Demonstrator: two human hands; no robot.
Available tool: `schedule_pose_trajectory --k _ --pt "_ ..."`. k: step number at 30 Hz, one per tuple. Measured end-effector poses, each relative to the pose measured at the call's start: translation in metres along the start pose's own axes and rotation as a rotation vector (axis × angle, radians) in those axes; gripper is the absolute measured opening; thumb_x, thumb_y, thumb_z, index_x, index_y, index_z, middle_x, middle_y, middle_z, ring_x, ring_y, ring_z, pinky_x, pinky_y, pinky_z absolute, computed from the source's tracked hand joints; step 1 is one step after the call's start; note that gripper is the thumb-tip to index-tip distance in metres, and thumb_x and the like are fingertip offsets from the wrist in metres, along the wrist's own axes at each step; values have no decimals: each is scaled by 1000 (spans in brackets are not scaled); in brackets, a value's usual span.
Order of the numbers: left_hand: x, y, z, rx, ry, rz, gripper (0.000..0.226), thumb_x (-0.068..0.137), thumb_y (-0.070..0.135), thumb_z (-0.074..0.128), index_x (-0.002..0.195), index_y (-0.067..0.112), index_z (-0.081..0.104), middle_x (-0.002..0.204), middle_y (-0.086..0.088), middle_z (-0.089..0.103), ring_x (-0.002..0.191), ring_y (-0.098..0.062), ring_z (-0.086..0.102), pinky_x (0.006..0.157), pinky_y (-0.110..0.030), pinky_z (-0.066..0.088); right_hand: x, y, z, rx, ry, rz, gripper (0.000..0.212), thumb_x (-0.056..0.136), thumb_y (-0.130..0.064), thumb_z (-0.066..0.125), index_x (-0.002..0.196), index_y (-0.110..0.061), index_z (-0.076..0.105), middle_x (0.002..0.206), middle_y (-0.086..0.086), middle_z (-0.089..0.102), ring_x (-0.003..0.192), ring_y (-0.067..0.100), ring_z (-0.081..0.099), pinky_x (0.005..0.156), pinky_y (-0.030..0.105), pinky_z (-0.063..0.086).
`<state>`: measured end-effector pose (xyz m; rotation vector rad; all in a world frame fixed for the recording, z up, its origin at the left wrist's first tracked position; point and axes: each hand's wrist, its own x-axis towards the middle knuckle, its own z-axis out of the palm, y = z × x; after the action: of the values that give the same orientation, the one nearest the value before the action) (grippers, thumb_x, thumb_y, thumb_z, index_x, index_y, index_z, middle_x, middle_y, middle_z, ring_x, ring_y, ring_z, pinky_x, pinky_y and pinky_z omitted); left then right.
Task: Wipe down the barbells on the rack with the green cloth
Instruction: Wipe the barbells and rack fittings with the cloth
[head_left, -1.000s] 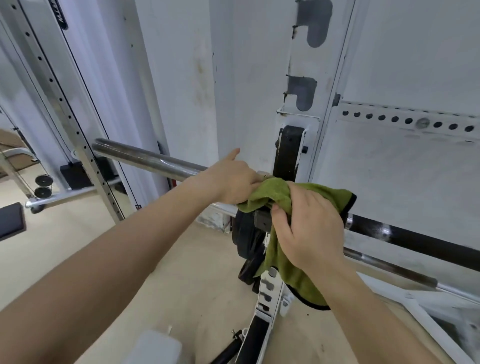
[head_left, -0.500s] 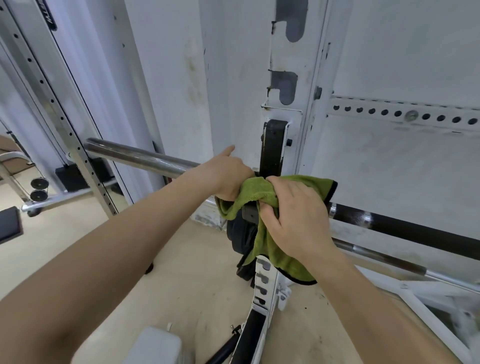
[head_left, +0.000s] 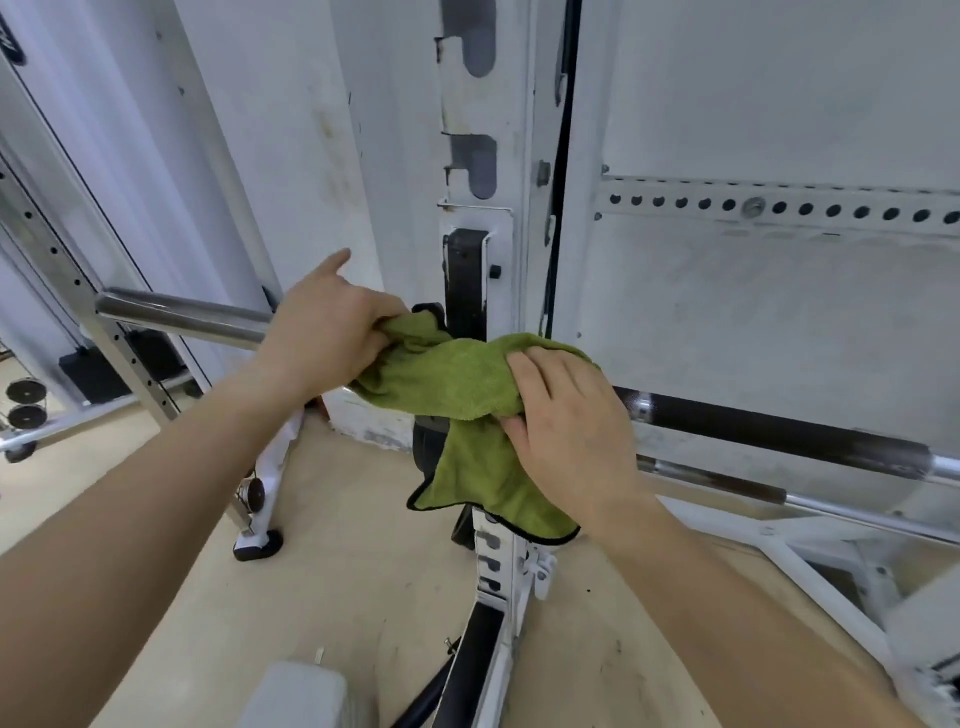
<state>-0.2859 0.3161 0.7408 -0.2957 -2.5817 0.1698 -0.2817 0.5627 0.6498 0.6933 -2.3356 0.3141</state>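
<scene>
A green cloth (head_left: 457, 379) with a black hem is draped over the barbell where it meets the white rack upright (head_left: 480, 171). My left hand (head_left: 327, 327) grips the cloth's left end on the chrome barbell sleeve (head_left: 176, 314), its index finger pointing up. The cloth's right part is pressed onto the bar by my right hand (head_left: 571, 431). The bar's dark shaft (head_left: 779, 436) runs off to the right. A second, thinner bar (head_left: 769, 493) lies just below it. The stretch of bar under the cloth is hidden.
A black weight plate (head_left: 428, 457) hangs behind the cloth at the upright. A perforated steel post (head_left: 78, 291) stands at the left, small black plates (head_left: 25, 402) behind it. White frame legs (head_left: 810, 566) cross the tan floor at the right; a grey pad (head_left: 296, 696) is near the bottom edge.
Both hands have spread apart along the bar, stretching the cloth wider. My left hand now holds the cloth's left end. The view has moved closer and shifted slightly.
</scene>
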Motion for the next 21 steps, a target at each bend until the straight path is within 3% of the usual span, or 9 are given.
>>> schedule_pose_trajectory --k 2,4,7,10,12,14,17,19,21 --pt "4 29 -24 -239 -7 -194 20 82 16 61 93 25 75 74 -3 72 81 -32 65 89 -40 51 -7 4 -4 -63 9 3 38 93 -26 60 127 -11 58 122 9 64 111 30 59 101 43 45" --pt "5 77 -33 -329 54 -186 24 83 27 55 100 31 72 79 0 72 81 -28 62 71 -38 52 -13 11 -14 -124 51 16 25 93 -16 53 117 -14 61 113 7 66 104 29 62 98 44 45" --pt "9 147 -20 -296 -29 -46 28 91 32 42 113 30 61 83 -2 66 80 -32 60 67 -39 50 -23 34 -43 -141 71 65 16 85 -7 51 94 -16 61 86 2 68 84 26 66 104 48 43" --pt "20 190 -8 -268 -77 -76 27 98 26 40 120 24 56 84 -6 63 80 -33 60 67 -42 50 -41 68 -80 -125 24 149 27 74 1 53 94 -14 62 70 0 65 68 28 66 105 48 43" --pt "31 208 -14 -428 21 -94 30 96 20 41 122 27 56 91 -5 68 85 -30 62 71 -43 52 -50 94 -117 6 13 346 39 72 4 53 104 -16 63 68 0 62 68 31 61 87 40 46" --pt "44 220 -26 -636 175 -154 36 93 10 43 122 26 58 97 3 68 85 -21 59 74 -37 48 -50 124 -156 202 149 600 46 75 5 48 111 -19 61 73 -2 57 71 29 54 68 34 38" --pt "56 231 -36 -651 302 -223 43 88 4 45 124 25 55 113 4 60 92 -16 52 73 -32 38 -47 156 -189 285 415 626 40 83 1 46 113 -20 62 91 -6 64 81 18 55 70 27 35" --pt "57 230 -29 -408 214 -217 48 86 7 47 127 30 53 124 -1 52 103 -25 52 71 -35 38 -53 159 -176 82 200 462 38 87 -7 47 118 -22 62 102 -4 69 86 22 60 73 31 37" --pt "54 224 -14 -314 -101 -141 45 82 21 54 122 39 58 131 3 47 117 -29 45 84 -39 41 -68 153 -142 -153 -104 276 38 90 -20 39 121 -22 62 103 1 70 86 28 63 77 37 40"
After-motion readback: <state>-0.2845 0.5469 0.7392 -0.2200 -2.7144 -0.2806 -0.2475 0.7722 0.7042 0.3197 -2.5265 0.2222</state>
